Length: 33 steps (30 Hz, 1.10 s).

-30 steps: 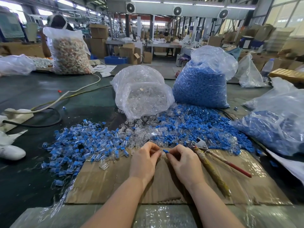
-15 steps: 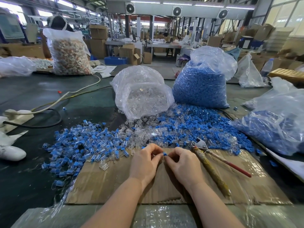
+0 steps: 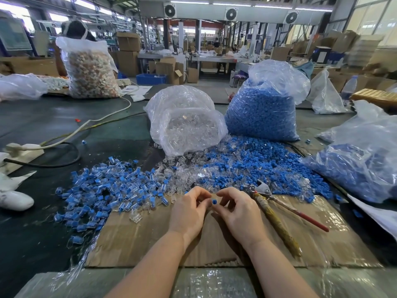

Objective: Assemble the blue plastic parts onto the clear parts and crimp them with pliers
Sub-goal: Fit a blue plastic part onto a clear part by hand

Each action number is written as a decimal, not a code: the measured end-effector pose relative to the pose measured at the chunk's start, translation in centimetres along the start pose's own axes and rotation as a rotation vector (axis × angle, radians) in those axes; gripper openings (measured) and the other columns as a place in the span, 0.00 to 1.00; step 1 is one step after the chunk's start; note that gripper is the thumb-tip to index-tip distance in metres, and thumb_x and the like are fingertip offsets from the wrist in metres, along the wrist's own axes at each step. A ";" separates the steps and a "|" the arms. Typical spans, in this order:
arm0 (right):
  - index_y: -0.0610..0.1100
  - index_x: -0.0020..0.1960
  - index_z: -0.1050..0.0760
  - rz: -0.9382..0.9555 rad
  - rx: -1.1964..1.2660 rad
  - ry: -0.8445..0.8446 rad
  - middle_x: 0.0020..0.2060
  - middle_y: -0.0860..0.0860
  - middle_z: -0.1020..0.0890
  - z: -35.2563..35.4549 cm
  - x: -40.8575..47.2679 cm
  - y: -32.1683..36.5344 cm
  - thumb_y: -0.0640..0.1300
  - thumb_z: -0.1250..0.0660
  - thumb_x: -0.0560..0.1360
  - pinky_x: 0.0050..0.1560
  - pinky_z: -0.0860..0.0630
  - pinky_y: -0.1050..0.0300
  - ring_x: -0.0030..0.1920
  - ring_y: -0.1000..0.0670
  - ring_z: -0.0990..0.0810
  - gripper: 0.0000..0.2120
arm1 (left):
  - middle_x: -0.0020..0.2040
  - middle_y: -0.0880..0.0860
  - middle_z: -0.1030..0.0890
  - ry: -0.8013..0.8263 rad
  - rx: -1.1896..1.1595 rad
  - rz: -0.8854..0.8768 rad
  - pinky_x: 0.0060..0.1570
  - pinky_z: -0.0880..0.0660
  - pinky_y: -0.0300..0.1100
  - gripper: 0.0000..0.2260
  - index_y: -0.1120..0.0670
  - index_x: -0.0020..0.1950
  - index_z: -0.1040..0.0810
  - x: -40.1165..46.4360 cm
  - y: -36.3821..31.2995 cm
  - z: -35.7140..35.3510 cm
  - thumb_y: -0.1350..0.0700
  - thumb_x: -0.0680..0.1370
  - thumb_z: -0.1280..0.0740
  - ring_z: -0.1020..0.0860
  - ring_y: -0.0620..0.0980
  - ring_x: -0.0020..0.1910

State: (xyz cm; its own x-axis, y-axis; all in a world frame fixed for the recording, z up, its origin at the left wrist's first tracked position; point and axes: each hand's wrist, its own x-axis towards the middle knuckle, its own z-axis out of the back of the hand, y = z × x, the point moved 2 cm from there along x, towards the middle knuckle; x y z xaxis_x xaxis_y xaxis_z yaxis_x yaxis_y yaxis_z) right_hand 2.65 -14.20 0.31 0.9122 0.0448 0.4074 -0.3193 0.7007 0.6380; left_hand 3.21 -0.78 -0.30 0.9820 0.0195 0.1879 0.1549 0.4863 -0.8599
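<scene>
Finished pieces (image 3: 96,190) lie heaped at the left, out of the way. Left hand (image 3: 189,211) and right hand (image 3: 238,214) meet over the cardboard (image 3: 150,239), fingers curled, pinching a blue part (image 3: 214,201); any clear part is hidden. Pliers (image 3: 272,211) lie just right, within reach for crimping.

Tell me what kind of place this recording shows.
Most likely a factory assembly floor: bulk bags of blue parts and clear parts stand on a long worktable, stacked cardboard boxes and more workbenches behind, industrial fans overhead.
</scene>
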 end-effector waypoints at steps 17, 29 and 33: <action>0.48 0.41 0.21 0.066 -0.076 -0.001 0.38 0.58 0.23 -0.2 -0.1 0.0 0.46 0.27 0.70 0.47 0.28 0.59 0.43 0.54 0.25 0.04 | 0.40 0.44 0.19 0.013 0.022 -0.024 0.46 0.23 0.37 0.06 0.46 0.46 0.21 0.2 0.2 0.0 0.57 0.76 0.32 0.22 0.39 0.40; 0.49 0.51 0.18 0.123 -0.010 0.020 0.40 0.58 0.22 0.2 -0.4 0.6 0.45 0.27 0.70 0.48 0.26 0.59 0.43 0.57 0.26 0.10 | 0.39 0.45 0.18 -0.008 -0.002 -0.018 0.47 0.22 0.41 0.07 0.46 0.44 0.20 0.0 0.2 0.1 0.58 0.75 0.31 0.21 0.41 0.40; 0.49 0.50 0.18 0.121 0.008 0.025 0.40 0.56 0.20 0.2 -0.3 0.6 0.44 0.27 0.70 0.49 0.26 0.58 0.45 0.56 0.24 0.09 | 0.40 0.45 0.18 -0.002 -0.011 -0.019 0.48 0.22 0.41 0.06 0.48 0.47 0.19 0.0 0.2 0.1 0.59 0.75 0.31 0.20 0.41 0.41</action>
State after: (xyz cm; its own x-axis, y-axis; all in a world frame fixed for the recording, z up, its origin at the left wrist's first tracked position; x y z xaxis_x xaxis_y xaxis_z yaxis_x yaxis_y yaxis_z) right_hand 2.12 -13.91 0.65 0.8729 0.1463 0.4655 -0.4293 0.6836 0.5902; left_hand 3.28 -0.57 -0.45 0.9787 0.0124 0.2049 0.1743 0.4770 -0.8614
